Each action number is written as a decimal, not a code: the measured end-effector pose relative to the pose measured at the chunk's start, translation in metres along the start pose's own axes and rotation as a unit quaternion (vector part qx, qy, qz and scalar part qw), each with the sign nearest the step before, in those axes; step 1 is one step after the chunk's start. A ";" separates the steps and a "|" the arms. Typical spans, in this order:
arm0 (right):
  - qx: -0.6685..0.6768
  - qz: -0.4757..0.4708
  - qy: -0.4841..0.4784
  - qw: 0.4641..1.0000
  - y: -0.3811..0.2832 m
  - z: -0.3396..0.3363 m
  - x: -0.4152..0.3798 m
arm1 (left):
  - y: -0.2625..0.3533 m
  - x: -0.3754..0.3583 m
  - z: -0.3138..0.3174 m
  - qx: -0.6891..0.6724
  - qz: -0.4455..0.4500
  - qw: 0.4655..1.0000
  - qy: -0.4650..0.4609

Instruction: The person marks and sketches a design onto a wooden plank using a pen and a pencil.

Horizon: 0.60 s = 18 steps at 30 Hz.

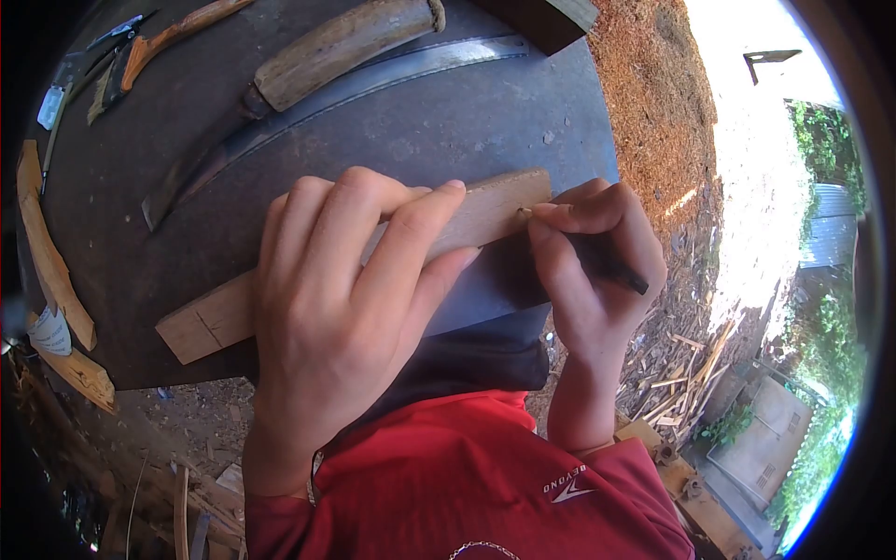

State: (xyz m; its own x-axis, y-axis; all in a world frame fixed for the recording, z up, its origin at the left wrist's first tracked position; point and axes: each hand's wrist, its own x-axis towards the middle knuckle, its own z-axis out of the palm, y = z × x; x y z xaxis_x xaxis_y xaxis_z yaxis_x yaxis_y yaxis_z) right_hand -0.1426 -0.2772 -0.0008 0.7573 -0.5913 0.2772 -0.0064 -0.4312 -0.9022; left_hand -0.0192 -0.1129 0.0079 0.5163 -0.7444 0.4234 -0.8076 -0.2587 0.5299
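Note:
A flat wooden block point(210, 317) lies slantwise on the dark tabletop, with a line marked across its left end. My left hand point(341, 271) is over its middle, the fingers and thumb closed around its edges. At the block's right end, my right hand point(597, 252) pinches a slim dark pen point(627, 273). The pen's tip is down at the wood near a small dark spot; most of its shaft is hidden by my fingers.
A wooden-handled curved knife point(345, 51) and a long curved blade point(401, 79) lie beyond the block. An orange-handled tool point(149, 56) is at the far left, above curved wood pieces point(56, 252). A dark block point(551, 21) sits at the tabletop's far edge, beside sawdust point(649, 103).

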 end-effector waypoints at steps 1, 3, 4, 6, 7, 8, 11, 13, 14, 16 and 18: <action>0.003 -0.002 -0.005 1.000 0.000 -0.001 0.001 | 0.001 0.001 0.000 0.000 0.000 1.000 0.001; 0.005 -0.004 -0.017 1.000 0.000 -0.002 0.001 | 0.001 0.001 0.001 0.001 0.000 1.000 0.001; 0.005 -0.004 -0.023 1.000 0.001 -0.004 0.001 | 0.001 0.001 0.001 0.002 0.000 1.000 0.001; 0.033 0.014 -0.025 0.999 0.000 -0.006 0.001 | 0.002 0.001 0.001 0.002 -0.003 1.000 0.002; 0.060 0.031 -0.020 0.997 -0.001 -0.008 0.000 | 0.002 0.001 0.001 0.002 -0.003 1.000 0.003; 0.087 0.047 -0.014 0.995 -0.003 -0.010 0.000 | 0.003 0.000 0.000 0.002 -0.007 1.000 0.001; 0.169 0.059 0.050 0.983 0.000 -0.014 -0.003 | 0.003 0.001 0.000 0.009 -0.011 1.000 -0.002; 0.194 0.046 0.075 0.977 0.000 -0.014 -0.005 | 0.004 0.001 0.000 0.015 -0.011 1.000 -0.002; 0.208 0.039 0.087 0.973 0.000 -0.013 -0.005 | 0.004 0.002 0.000 0.016 -0.009 1.000 0.000; 0.201 0.032 0.113 0.972 0.003 -0.009 -0.008 | 0.005 0.003 -0.002 0.019 -0.005 1.000 0.001; 0.197 0.028 0.129 0.971 0.002 -0.006 -0.009 | 0.005 0.004 -0.004 0.004 0.015 0.999 0.040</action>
State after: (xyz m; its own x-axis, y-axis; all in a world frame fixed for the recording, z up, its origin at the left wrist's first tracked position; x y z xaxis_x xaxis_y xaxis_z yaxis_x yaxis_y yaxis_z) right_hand -0.1538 -0.2770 -0.0028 0.5730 -0.7797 0.2523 0.2468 -0.1294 -0.9604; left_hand -0.0201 -0.1153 0.0151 0.5131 -0.7003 0.4963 -0.8247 -0.2420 0.5112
